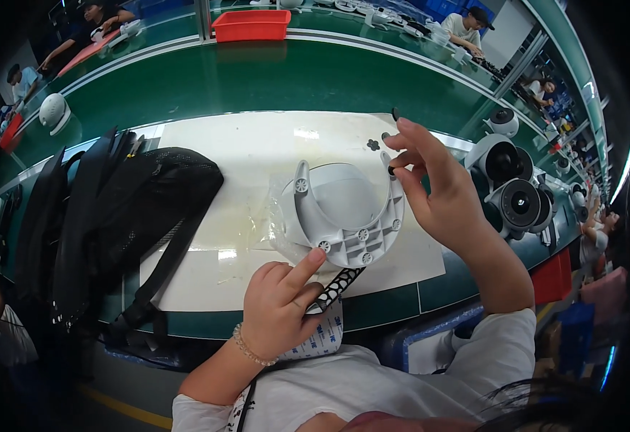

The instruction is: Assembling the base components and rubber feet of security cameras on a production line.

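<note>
On the green tabletop (pixel 271 79) a white mat (pixel 250 155) carries the grey plastic base (pixel 347 209), underside up for access. The left hand (pixel 279 309) steadies it, forefinger on its rim, fingers curled around a perforated sticker strip (pixel 333 288). The right hand (pixel 441 191) pinches a small black pad (pixel 391 171) at the rim.

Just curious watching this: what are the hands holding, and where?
The left hand holds a backing strip with black pads near its lower end. The right hand steadies the grey plastic base at its upper right rim.
</note>
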### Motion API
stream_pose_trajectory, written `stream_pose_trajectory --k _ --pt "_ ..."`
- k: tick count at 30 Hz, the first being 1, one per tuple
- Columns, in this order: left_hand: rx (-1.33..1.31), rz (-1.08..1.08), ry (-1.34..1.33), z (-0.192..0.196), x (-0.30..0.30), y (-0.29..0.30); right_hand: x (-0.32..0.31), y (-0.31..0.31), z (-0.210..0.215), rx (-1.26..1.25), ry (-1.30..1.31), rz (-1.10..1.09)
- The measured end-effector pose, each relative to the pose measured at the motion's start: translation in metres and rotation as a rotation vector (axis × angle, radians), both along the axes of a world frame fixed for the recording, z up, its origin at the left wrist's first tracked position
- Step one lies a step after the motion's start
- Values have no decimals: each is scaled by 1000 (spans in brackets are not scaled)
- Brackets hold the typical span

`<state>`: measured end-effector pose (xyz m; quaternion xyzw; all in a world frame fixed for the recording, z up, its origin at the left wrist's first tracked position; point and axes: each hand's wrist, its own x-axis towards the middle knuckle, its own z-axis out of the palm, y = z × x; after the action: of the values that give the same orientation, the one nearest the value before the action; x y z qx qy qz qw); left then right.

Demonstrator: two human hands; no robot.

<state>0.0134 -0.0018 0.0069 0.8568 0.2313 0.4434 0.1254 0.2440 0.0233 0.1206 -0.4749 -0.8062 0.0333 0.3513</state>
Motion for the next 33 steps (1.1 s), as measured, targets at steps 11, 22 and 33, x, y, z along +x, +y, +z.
stream_pose_trajectory --k 11,22,33 --pt "-79 35 31 0 1 -6 -2 -13 -14 296 -357 52" --pt "-65 51 50 0 0 -7 13 -27 -3 72 95 -3" --pt "-67 61 31 1 0 -7 -53 20 -5 -252 277 273"
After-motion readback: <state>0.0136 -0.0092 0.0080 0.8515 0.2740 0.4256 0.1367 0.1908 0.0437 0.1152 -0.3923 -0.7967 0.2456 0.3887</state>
